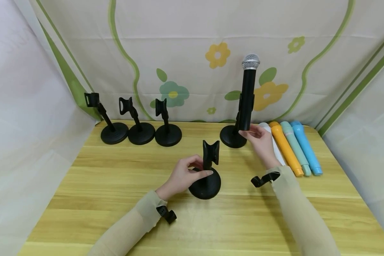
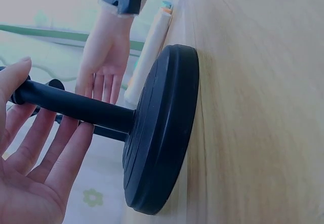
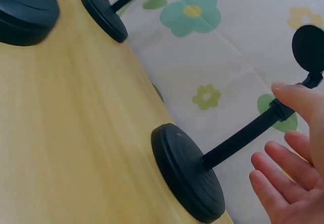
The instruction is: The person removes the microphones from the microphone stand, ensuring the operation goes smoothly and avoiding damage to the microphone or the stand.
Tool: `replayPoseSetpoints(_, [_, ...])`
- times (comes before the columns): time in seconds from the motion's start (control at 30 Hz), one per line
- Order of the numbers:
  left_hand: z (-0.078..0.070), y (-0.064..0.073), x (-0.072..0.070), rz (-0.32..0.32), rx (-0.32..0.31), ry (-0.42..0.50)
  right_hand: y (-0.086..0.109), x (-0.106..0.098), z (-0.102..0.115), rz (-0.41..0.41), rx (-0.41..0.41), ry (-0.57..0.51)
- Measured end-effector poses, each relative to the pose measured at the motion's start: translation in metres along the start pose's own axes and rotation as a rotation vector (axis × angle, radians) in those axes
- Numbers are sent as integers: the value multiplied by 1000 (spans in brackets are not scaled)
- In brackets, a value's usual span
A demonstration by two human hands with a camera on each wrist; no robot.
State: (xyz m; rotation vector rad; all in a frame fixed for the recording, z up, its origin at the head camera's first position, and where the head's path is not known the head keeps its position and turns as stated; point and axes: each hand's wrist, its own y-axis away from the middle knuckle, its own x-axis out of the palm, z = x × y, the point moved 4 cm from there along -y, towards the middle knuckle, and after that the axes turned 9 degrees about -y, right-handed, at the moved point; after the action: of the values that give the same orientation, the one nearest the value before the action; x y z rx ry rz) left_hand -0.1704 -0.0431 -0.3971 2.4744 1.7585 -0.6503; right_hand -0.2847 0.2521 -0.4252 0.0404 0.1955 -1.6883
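Note:
My left hand [image 1: 181, 175] grips the stem of a black microphone stand [image 1: 206, 189] by the middle of the table; its clip holds nothing. In the left wrist view, the thumb and fingers lie on either side of the stem [image 2: 96, 110]. Farther back, a black microphone with a silver mesh head [image 1: 249, 83] leans in the clip of another stand [image 1: 233, 138]. At its lower end is my right hand [image 1: 260, 140], fingers loosely extended. In the right wrist view, the thumb [image 3: 288, 93] is beside the upper stem, below the microphone's round end [image 3: 308, 48]; contact is unclear.
Three more black stands, a left one [image 1: 114, 133], a middle one [image 1: 141, 133] and a right one [image 1: 168, 135], line the back left. White [image 1: 276, 151], orange [image 1: 286, 149], mint [image 1: 296, 149] and blue microphones [image 1: 307, 149] lie at right. A flowered curtain [image 1: 185, 46] hangs behind.

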Motion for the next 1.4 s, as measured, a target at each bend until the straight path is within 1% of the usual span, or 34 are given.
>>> replayPoseSetpoints(0.1, [1,-1,0,4,-1,5,-11,1,0,0,-11,15])
replayPoseSetpoints(0.23, [13,-4,3,-5,2,-20,-24,3,3,-8,-29,40])
replayPoseSetpoints(0.33, [23,-6,5,-12,34,-39,-31,5,5,-20,-45,63])
replayPoseSetpoints(0.43, [26,-9,4,0,79,-28,-35,7,8,-27,-50,57])
replayPoseSetpoints(0.53, [26,-13,1,1,115,-21,-38,10,10,-28,-57,38])
replayPoseSetpoints(0.67, [24,-22,-7,-49,147,-51,-42,13,11,-40,-65,18])
replayPoseSetpoints(0.8, [24,-36,-17,-109,142,-90,-44,14,13,-47,-79,-4])
replayPoseSetpoints(1.1, [31,-70,-33,-203,148,-131,-45,15,13,-48,-93,4])
replayPoseSetpoints(1.27, [38,-87,-38,-235,116,-141,-43,14,13,-51,-116,1])
replayPoseSetpoints(1.4, [44,-97,-43,-272,70,-135,-43,14,11,-45,-144,5])
